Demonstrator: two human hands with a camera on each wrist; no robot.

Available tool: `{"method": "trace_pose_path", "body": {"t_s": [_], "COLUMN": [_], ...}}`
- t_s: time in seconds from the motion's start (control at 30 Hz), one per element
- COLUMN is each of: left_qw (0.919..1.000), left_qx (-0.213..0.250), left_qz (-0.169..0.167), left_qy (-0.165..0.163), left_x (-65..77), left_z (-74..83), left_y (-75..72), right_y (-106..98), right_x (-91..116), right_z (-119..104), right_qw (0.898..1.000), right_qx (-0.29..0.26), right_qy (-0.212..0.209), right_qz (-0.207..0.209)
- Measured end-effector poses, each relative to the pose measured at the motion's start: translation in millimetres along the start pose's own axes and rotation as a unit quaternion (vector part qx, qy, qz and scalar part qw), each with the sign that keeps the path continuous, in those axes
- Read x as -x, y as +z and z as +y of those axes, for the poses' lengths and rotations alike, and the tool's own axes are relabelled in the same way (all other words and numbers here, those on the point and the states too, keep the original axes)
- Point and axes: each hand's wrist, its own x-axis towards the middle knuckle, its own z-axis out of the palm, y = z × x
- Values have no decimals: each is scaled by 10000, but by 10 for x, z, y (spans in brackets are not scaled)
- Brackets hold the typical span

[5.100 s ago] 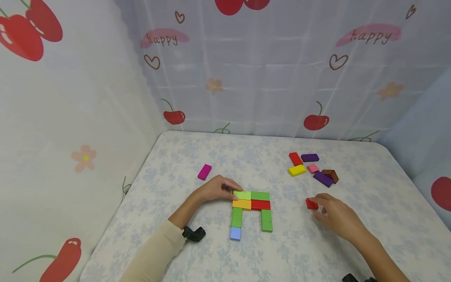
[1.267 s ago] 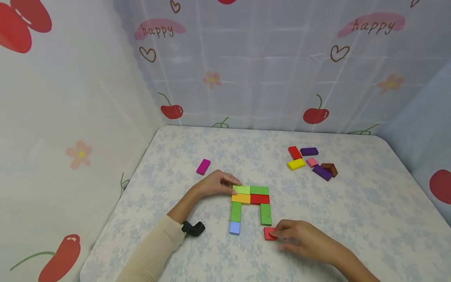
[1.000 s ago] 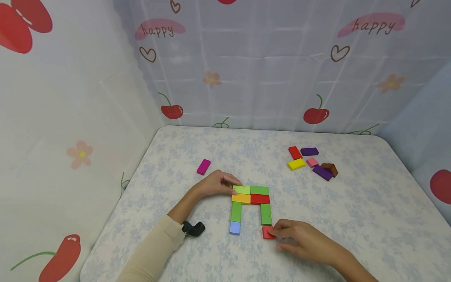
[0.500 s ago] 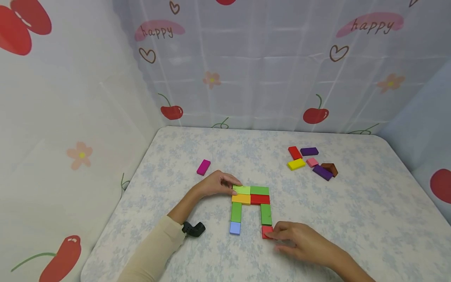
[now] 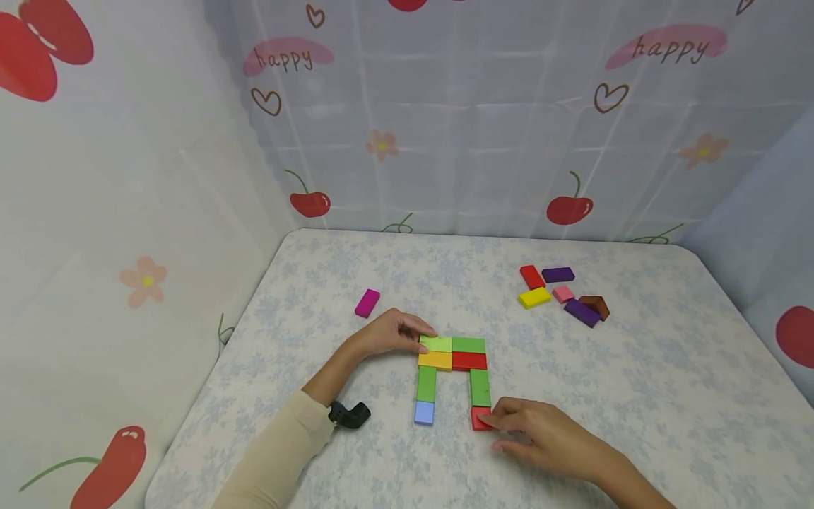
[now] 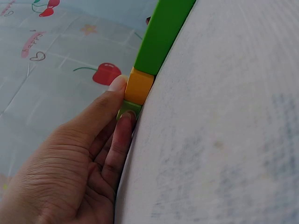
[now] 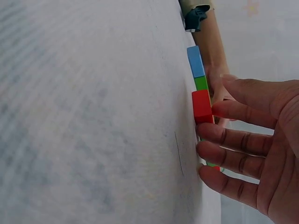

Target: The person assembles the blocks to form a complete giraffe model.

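On the table, flat wooden blocks form a shape with two legs. My left hand pinches the light green block at its upper left corner, a thumb or finger also by the yellow-orange block in the left wrist view. Beside the light green one lies a green block, with a red block below it. Green blocks make the legs; a light blue block ends the left leg. At the right leg's foot, my right hand presses a small red block with extended fingers, thumb apart from it.
A magenta block lies behind the left hand. Loose pieces sit at the back right: a red block, a yellow block, purple blocks, a pink block and a brown piece. A printed curtain borders the table.
My right hand has brought the small red block from the right to the right leg's foot, then slid it slightly left against the green block. The left hand stays at the light green block.
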Motion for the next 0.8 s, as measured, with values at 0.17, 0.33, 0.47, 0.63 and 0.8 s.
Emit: {"method": "trace_pose_path", "body": {"t_s": [0.17, 0.33, 0.47, 0.63, 0.8], "left_qw": [10000, 10000, 10000, 10000, 10000], "left_qx": [3, 39, 32, 43, 22], "left_qz": [18, 1, 4, -10, -37], "left_qy": [-8, -45, -22, -17, 57], "left_x": [3, 9, 11, 12, 4], "left_z": [-1, 0, -6, -17, -12], "left_y": [2, 5, -1, -3, -1], "right_y": [-8, -109, -342, -659, -853], "right_x": [-4, 4, -1, -41, -118], "right_z": [-20, -53, -38, 89, 249], "right_qw": [9999, 9989, 9909, 9696, 9552], "right_qx": [106, 200, 404, 968, 1178], "right_qy": [8, 275, 739, 990, 937], "right_qz": [62, 309, 1047, 2017, 2550]}}
